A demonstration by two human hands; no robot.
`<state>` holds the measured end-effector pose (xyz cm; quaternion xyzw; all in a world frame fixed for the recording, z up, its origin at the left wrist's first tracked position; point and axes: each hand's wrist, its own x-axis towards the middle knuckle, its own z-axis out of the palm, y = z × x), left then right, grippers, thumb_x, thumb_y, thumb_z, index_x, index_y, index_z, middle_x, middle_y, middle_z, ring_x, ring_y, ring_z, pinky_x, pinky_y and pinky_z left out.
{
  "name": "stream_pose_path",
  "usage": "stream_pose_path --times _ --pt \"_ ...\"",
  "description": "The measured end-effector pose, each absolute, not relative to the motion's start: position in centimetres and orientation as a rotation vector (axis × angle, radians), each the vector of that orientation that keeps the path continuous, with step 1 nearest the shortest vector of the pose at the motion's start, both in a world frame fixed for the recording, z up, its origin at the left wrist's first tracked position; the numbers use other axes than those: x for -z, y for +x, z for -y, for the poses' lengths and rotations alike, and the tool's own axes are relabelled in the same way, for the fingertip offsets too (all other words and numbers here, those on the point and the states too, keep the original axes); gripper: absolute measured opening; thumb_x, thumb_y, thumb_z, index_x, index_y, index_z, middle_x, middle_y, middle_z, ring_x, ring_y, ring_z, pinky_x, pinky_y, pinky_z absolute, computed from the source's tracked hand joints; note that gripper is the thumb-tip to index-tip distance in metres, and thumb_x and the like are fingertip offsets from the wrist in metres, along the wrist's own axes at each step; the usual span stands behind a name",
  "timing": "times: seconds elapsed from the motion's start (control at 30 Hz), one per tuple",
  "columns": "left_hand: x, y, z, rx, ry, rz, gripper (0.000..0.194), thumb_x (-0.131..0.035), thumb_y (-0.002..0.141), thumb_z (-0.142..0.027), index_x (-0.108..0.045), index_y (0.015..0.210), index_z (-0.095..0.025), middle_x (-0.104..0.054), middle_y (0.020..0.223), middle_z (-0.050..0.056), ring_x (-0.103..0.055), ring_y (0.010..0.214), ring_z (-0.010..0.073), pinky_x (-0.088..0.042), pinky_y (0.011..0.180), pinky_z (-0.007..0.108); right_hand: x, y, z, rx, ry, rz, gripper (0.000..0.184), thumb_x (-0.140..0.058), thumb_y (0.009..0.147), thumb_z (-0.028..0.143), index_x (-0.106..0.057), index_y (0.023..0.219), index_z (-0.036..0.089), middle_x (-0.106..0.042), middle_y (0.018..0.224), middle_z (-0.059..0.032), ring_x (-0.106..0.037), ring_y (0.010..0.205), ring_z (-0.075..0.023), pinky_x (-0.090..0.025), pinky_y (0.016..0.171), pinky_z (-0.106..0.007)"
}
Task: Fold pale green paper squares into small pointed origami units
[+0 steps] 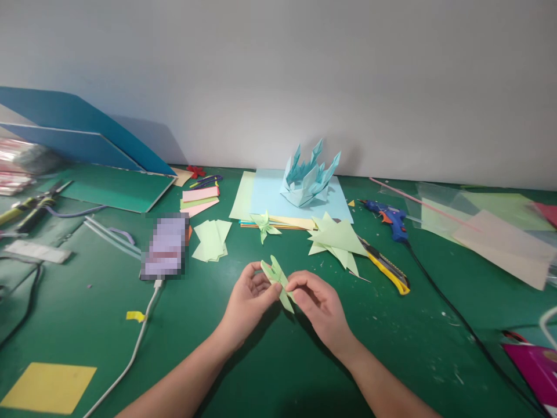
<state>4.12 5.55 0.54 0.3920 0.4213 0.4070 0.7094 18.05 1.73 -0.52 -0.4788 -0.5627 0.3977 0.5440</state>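
Between my two hands is a light green folded paper piece [275,271] with several pointed arms. My left hand [255,293] pinches it, thumb on the near face and fingers curled behind. On the other side, the thumb and forefinger of my right hand [319,305] grip one of its lower arms. Just beyond lies a similar light green paper flower [264,226]. Left of that is a small pile of light green paper rectangles [212,239]; to the right, light green paper triangles [337,238] overlap one another.
A blue folded paper crown [304,183] stands on paper sheets by the wall. Rightward lie a yellow box cutter [391,276] and a blue glue gun [394,223] with a black cord. A phone [164,247] on a white cable, pliers [35,209] and a yellow paper [49,388] are leftward.
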Motion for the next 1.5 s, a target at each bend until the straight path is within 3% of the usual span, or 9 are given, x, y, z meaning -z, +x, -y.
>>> stream_pose_path --times 0.13,0.23,0.43,0.87,1.1,1.5 --pt "-0.32 4.17 -5.47 -0.915 0.928 -0.948 0.04 -0.077 0.058 -0.021 -0.049 0.086 -0.018 -0.063 0.069 -0.004 -0.058 0.063 0.0085 -0.046 0.062 0.019 0.7 18.0 -2.26 -1.113 -1.245 1.021 0.025 -0.061 0.076 0.043 -0.056 0.071 0.019 -0.057 0.069 -0.0002 -0.053 0.063 -0.0133 -0.044 0.059 -0.024" --pt "-0.18 4.2 -5.42 -0.918 0.959 -0.959 0.037 -0.077 0.059 -0.021 -0.05 0.084 -0.018 -0.062 0.068 -0.004 -0.057 0.062 0.0082 -0.047 0.061 0.019 0.68 18.05 -2.59 -1.276 -1.272 0.89 0.032 -0.072 0.064 0.046 -0.06 0.077 0.018 -0.059 0.069 0.0005 -0.054 0.062 -0.013 -0.046 0.061 -0.025" --pt "-0.33 4.08 -5.57 -0.925 0.956 -0.968 0.037 -0.078 0.058 -0.023 -0.051 0.082 -0.018 -0.061 0.066 -0.004 -0.058 0.063 0.0091 -0.047 0.061 0.02 0.45 18.25 -2.71 -1.367 -1.32 0.841 0.034 -0.077 0.056 0.046 -0.063 0.067 0.017 -0.059 0.06 0.0022 -0.052 0.056 -0.0108 -0.045 0.059 -0.024" --pt "-0.65 4.2 -5.65 -0.859 0.845 -0.964 0.043 -0.081 0.054 -0.029 -0.05 0.082 -0.017 -0.062 0.061 -0.005 -0.058 0.058 0.0081 -0.046 0.059 0.019 0.69 18.27 -2.63 -1.264 -1.324 0.982 0.027 -0.072 0.063 0.042 -0.061 0.065 0.017 -0.058 0.059 0.0017 -0.052 0.053 -0.011 -0.045 0.054 -0.024" --pt "-0.69 4.09 -5.73 -0.89 0.852 -0.965 0.041 -0.08 0.056 -0.027 -0.05 0.082 -0.017 -0.062 0.064 -0.004 -0.058 0.061 0.008 -0.046 0.061 0.019 0.88 18.33 -2.66 -1.396 -1.204 0.991 0.025 -0.072 0.066 0.038 -0.064 0.079 0.018 -0.066 0.075 -0.0015 -0.061 0.069 -0.0142 -0.051 0.069 -0.028" --pt "-0.65 4.58 -5.5 -1.017 0.867 -1.011 0.041 -0.074 0.062 -0.025 -0.042 0.087 -0.021 -0.063 0.067 -0.005 -0.059 0.063 0.0099 -0.045 0.059 0.02 0.88 18.04 -2.79 -1.45 -1.142 0.99 0.029 -0.075 0.064 0.029 -0.06 0.087 0.019 -0.063 0.08 -0.0003 -0.059 0.073 -0.0127 -0.05 0.075 -0.028"
